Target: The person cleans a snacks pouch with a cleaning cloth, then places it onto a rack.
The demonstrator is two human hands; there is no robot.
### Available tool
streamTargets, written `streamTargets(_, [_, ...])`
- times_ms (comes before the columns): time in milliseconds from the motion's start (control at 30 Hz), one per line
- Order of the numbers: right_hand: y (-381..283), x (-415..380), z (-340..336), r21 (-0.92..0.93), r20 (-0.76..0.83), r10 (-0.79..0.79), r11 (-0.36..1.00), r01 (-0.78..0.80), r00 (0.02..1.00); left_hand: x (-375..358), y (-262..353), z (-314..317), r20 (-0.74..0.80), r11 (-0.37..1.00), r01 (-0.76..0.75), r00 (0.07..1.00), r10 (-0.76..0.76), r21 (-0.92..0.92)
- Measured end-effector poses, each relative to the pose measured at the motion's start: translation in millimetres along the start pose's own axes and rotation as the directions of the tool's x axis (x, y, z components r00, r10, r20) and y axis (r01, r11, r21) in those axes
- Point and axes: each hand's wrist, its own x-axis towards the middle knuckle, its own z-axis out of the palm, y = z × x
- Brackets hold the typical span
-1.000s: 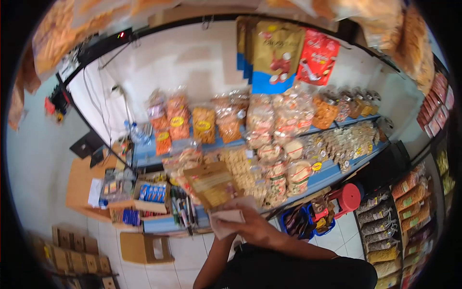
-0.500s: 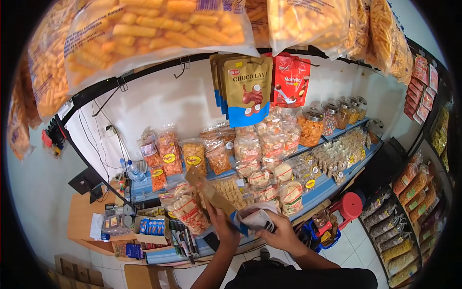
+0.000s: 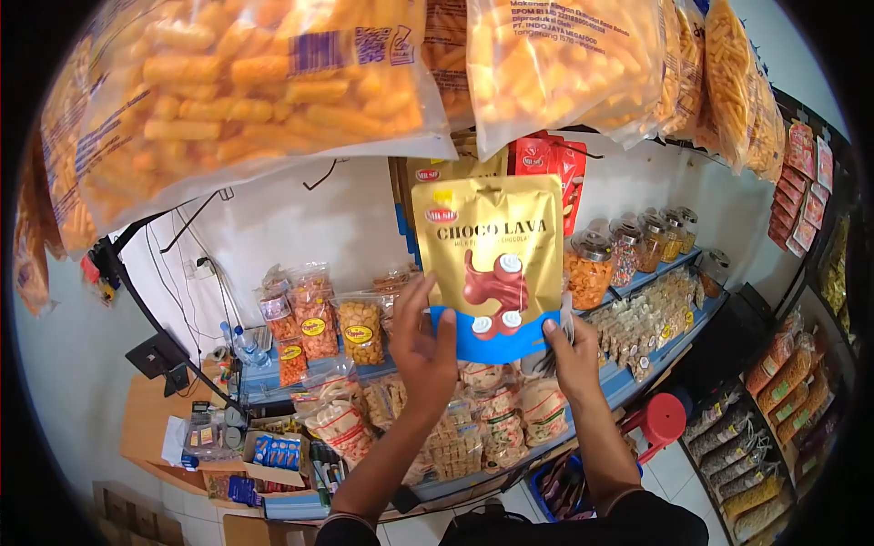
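Note:
A gold and blue Choco Lava pouch (image 3: 496,273) is held up upright, its front facing me. My left hand (image 3: 423,341) grips the pouch's lower left side, with the fingers partly behind it. At its lower right edge, my right hand (image 3: 572,355) pinches it, the thumb on the front. Behind its top hang more gold pouches (image 3: 428,170) and red pouches (image 3: 557,164). Something grey and crumpled shows behind the pouch near my right hand; I cannot make out what it is.
Large bags of orange snacks (image 3: 264,100) hang overhead. Blue shelves (image 3: 628,387) carry lidded jars (image 3: 590,264) and packed snacks (image 3: 360,329). A red stool (image 3: 663,419) stands at the right, near a rack of bags (image 3: 746,473). Bare hooks (image 3: 323,173) jut from the rail.
The pouch has been raised from low over the shelf and turned from tilted to upright, front towards me. Both hands have moved up with it, and the view has shifted slightly.

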Motion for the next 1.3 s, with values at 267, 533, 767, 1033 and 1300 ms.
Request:
streamTargets(267, [17.4, 81.5, 12.5, 0.265, 0.118, 0.035, 0.962, -0.066, 0.992, 66.8, -17.1, 26.3, -0.060, 0.995, -0.097, 0.993, 0.098, 0.020])
streamTargets(533, [42.2, 88.0, 6.8, 0.313, 0.233, 0.108, 0.933, -0.180, 0.967, 52.1, -40.0, 28.5, -0.099, 0.995, -0.077, 0.992, 0.083, 0.056])
streamTargets(767, [60.8, 107.1, 10.8, 0.331, 0.267, 0.127, 0.919, -0.214, 0.955, 59.4, -46.2, 35.0, -0.120, 0.986, -0.121, 0.984, 0.135, 0.112])
streamTargets(1033, [79.4, 121.2, 18.3, 0.329, 0.293, 0.122, 0.919, -0.219, 0.948, 61.7, -71.8, 32.8, -0.160, 0.983, -0.126, 0.976, 0.146, 0.131])
streamTargets(1300, [97.5, 121.8, 15.5, 0.361, 0.304, 0.133, 0.900, -0.244, 0.943, 52.2, -80.8, 34.2, -0.149, 0.988, -0.083, 0.984, 0.101, 0.127])
